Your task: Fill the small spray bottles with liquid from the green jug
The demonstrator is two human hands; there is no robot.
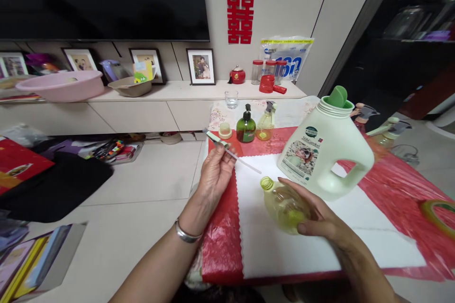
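My left hand (217, 173) is closed around a spray nozzle (215, 139), whose thin clear dip tube slants down to the right. The end of the tube is near the open neck of a yellowish see-through bottle (284, 201). My right hand (320, 215) grips that bottle, tilted to the left over a white cloth (259, 255). Beside it stands a large pale green detergent jug (330, 151) with a green scoop-like piece (337, 97) in its mouth. Behind are a green pump bottle (246, 128), a spray bottle (265, 125) and a pale cap (225, 130).
Red plastic sheeting (220, 251) covers the table under the cloth. More spray bottles (387, 135) and a tape roll (439, 215) are on the right. A glass (231, 99) stands at the back. A cabinet (142, 111) holds picture frames, jars and a pink basin (64, 86).
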